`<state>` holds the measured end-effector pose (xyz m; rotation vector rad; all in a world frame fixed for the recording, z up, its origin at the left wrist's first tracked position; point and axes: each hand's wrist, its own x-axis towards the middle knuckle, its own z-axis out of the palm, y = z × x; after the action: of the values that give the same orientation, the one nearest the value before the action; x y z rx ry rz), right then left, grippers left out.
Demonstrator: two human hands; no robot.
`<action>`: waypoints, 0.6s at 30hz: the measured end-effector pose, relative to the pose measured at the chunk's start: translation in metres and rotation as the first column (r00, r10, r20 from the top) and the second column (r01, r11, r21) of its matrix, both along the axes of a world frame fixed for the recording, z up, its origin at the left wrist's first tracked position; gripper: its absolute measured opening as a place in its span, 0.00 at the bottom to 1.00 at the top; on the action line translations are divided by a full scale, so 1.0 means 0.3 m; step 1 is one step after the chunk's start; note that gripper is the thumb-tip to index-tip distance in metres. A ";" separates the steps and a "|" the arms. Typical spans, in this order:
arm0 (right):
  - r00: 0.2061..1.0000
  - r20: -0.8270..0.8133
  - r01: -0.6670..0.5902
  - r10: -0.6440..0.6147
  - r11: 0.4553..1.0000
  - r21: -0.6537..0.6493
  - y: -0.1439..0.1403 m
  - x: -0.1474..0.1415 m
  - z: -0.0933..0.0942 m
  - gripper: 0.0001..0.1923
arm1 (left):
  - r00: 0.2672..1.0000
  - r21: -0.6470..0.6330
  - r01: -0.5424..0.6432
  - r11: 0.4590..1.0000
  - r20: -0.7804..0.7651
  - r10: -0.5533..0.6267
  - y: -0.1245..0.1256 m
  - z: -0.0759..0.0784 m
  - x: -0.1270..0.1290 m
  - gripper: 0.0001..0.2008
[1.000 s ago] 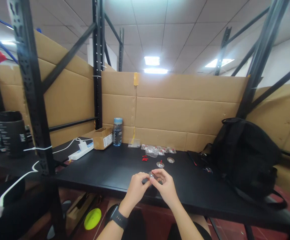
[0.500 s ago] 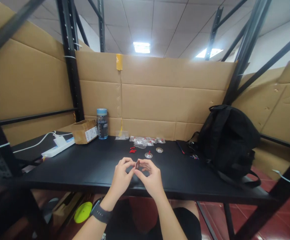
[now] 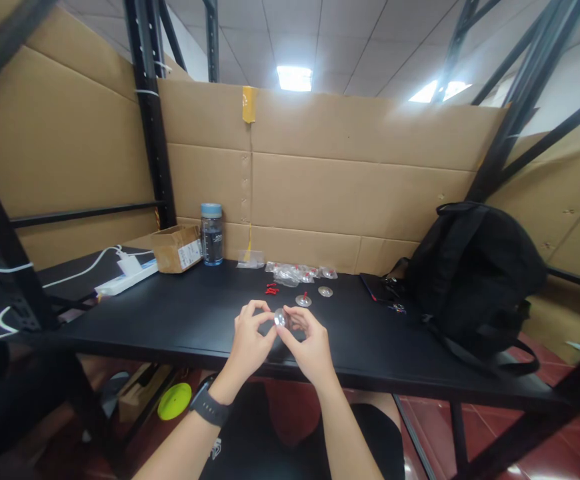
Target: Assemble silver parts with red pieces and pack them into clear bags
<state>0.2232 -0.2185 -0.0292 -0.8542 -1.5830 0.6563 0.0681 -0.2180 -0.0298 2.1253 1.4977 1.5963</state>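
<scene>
My left hand (image 3: 248,345) and my right hand (image 3: 309,348) meet above the front of the black table (image 3: 190,320), both pinching one small clear disc (image 3: 281,318) between fingertips. Beyond the hands lie two more clear discs (image 3: 303,301) (image 3: 325,291), one with a red piece on top. Small red parts (image 3: 271,289) sit to their left, and clear plastic bags (image 3: 293,272) with more parts lie by the cardboard wall. A dark watch is on my left wrist.
A water bottle (image 3: 212,235), a small cardboard box (image 3: 177,248) and a white power strip (image 3: 126,277) stand at the back left. A black backpack (image 3: 475,273) fills the right side. Black rack posts (image 3: 150,113) and cardboard walls enclose the table. A green disc (image 3: 175,401) lies on the floor.
The camera has swung right and tipped down a little. My hands stay together and have turned the small piece; its clear round face now shows between my fingertips.
</scene>
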 end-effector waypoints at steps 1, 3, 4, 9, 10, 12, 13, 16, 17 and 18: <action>1.000 -0.011 -0.015 0.015 1.000 -0.008 -0.001 0.000 0.002 0.18 | 1.000 -0.002 0.000 1.000 0.012 0.000 0.000 0.001 -0.001 0.05; 0.999 -0.020 -0.033 0.033 0.999 -0.018 -0.001 0.000 0.005 0.18 | 0.999 -0.007 0.003 1.000 0.037 -0.003 0.001 0.001 -0.004 0.05; 1.000 -0.012 -0.028 0.028 0.999 -0.015 -0.001 0.001 0.007 0.18 | 0.999 -0.011 0.007 1.000 0.049 -0.006 0.002 0.001 -0.005 0.05; 1.000 -0.011 -0.025 0.025 1.000 -0.008 0.008 0.010 0.007 0.18 | 0.993 -0.020 0.051 0.998 0.111 -0.049 0.012 -0.001 -0.007 0.06; 0.998 -0.036 -0.047 0.046 0.999 -0.019 0.010 0.011 0.005 0.18 | 0.991 -0.021 0.062 0.998 0.123 -0.059 0.017 -0.002 -0.006 0.06; 0.993 -0.085 -0.090 0.086 0.995 -0.043 0.013 0.012 0.002 0.19 | 0.986 -0.027 0.083 0.996 0.146 -0.078 0.027 -0.004 -0.006 0.05; 0.989 -0.103 -0.108 0.102 0.993 -0.053 0.013 0.012 0.001 0.20 | 0.984 -0.030 0.094 0.995 0.157 -0.088 0.032 -0.006 -0.005 0.06; 0.980 -0.136 -0.156 0.145 0.984 -0.079 0.009 0.010 0.001 0.20 | 0.977 -0.033 0.135 0.990 0.172 -0.128 0.044 -0.009 -0.004 0.06; 0.977 -0.145 -0.167 0.154 0.982 -0.087 0.008 0.009 0.002 0.20 | 0.977 -0.034 0.142 0.989 0.164 -0.135 0.045 -0.008 -0.002 0.06; 0.975 -0.155 -0.174 0.158 0.980 -0.096 0.008 0.008 0.003 0.20 | 0.980 -0.032 0.140 0.990 0.146 -0.134 0.044 -0.006 0.001 0.06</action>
<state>0.2257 -0.2162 -0.0284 -0.7404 -1.5063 0.9128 0.0684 -0.2047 -0.0315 1.9968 1.2998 1.6164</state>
